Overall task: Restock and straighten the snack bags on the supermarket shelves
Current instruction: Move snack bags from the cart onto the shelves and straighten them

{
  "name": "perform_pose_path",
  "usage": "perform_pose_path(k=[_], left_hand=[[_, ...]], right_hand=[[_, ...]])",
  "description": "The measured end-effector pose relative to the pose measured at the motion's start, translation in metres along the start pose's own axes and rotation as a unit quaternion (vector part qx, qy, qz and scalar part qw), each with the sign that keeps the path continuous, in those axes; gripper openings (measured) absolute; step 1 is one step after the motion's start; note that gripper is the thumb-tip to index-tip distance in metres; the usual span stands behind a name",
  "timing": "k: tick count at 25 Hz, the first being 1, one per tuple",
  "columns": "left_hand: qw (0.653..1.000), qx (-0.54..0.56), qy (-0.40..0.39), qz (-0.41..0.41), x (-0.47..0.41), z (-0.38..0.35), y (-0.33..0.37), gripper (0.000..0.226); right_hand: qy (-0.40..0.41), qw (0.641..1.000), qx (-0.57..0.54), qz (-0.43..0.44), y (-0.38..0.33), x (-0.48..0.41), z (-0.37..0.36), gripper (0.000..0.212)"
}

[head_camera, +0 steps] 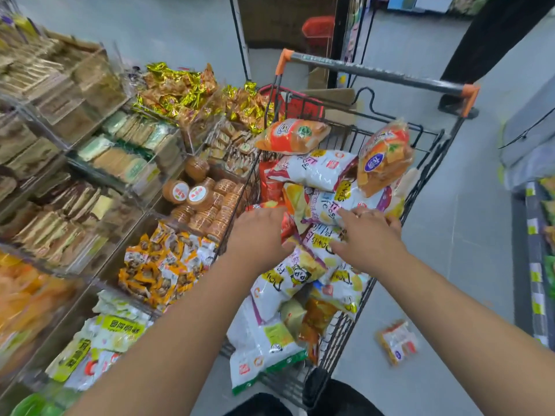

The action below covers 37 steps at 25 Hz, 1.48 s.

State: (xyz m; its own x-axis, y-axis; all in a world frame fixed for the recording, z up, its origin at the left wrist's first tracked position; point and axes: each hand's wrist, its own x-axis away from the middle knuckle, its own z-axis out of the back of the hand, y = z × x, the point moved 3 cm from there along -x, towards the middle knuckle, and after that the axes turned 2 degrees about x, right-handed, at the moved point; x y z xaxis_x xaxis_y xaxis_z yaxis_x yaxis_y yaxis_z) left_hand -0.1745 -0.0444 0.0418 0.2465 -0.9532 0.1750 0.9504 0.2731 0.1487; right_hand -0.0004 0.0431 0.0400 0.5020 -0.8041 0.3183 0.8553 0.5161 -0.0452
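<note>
A black wire shopping cart with an orange-tipped handle stands in front of me, heaped with snack bags. Most are white bags with purple and yellow print; two orange bags lie on top at the far end. My left hand reaches over the cart's left side, fingers extended onto a red bag at the pile's left edge. My right hand lies on a white bag in the middle of the pile, fingers spread. I cannot tell whether either hand grips anything.
Tiered shelf bins of biscuits, gold-wrapped sweets and orange packets run along the left, touching the cart. One orange snack bag lies on the grey floor right of the cart. A person in black stands at the far right. Another shelf edges the right side.
</note>
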Motion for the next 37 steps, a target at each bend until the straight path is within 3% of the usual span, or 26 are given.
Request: perform_pose_path(k=[7, 10, 12, 21, 25, 29, 34, 37], left_hand=[[0.997, 0.068, -0.013, 0.018, -0.129, 0.042, -0.002, 0.074], [0.999, 0.033, -0.009, -0.005, -0.179, 0.044, -0.012, 0.068], [1.000, 0.003, -0.003, -0.014, -0.205, 0.041, -0.020, 0.065], [0.995, -0.081, -0.051, -0.039, -0.281, -0.008, -0.056, 0.099], [0.988, -0.136, -0.023, -0.064, -0.298, -0.011, -0.053, 0.096], [0.981, -0.169, 0.043, -0.081, -0.294, -0.012, -0.048, 0.072], [0.984, -0.094, 0.098, -0.118, -0.272, -0.020, -0.067, 0.061], [0.973, -0.055, 0.121, -0.191, -0.249, -0.029, -0.078, 0.062]], right_hand=[[0.072, 0.997, 0.008, -0.039, 0.041, -0.105, 0.078, 0.060], [0.084, 0.993, 0.001, -0.086, 0.062, -0.136, 0.089, 0.057], [0.082, 0.990, 0.009, -0.116, 0.072, -0.149, 0.089, 0.065], [-0.017, 0.972, -0.041, -0.232, 0.095, -0.173, 0.034, 0.118], [0.028, 0.967, -0.072, -0.243, 0.102, -0.166, 0.021, 0.114], [0.087, 0.953, -0.129, -0.260, 0.099, -0.155, 0.024, 0.104], [0.158, 0.887, -0.322, -0.290, 0.082, -0.139, 0.025, 0.095], [0.119, 0.871, -0.373, -0.295, 0.060, -0.138, 0.011, 0.081]])
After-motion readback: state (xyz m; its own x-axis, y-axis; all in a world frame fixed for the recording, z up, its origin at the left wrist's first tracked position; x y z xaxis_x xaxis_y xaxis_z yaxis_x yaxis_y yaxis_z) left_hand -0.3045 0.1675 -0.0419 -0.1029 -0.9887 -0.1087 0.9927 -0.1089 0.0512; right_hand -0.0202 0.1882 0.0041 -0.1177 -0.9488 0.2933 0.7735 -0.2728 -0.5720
